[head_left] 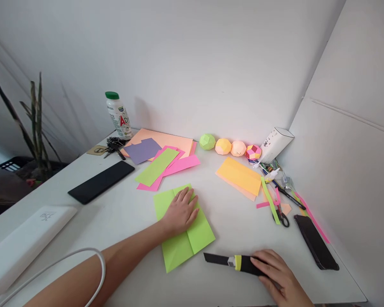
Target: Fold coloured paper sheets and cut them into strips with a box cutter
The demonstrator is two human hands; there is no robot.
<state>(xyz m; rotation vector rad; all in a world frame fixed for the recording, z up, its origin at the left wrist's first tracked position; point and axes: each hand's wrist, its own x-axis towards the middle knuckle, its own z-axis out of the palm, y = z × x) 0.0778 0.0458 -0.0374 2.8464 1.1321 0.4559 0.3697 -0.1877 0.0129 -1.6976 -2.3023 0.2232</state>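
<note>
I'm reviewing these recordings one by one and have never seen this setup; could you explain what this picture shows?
There is no machine here: these are a person's two bare hands, filmed by a camera worn on the head, looking forward and down. The left hand lies flat on a creased green sheet of paper. The right hand holds a utility knife. Further back on the white table are a purple sheet, a yellow-orange sheet, a green-capped bottle and a row of four faceted balls.
</note>
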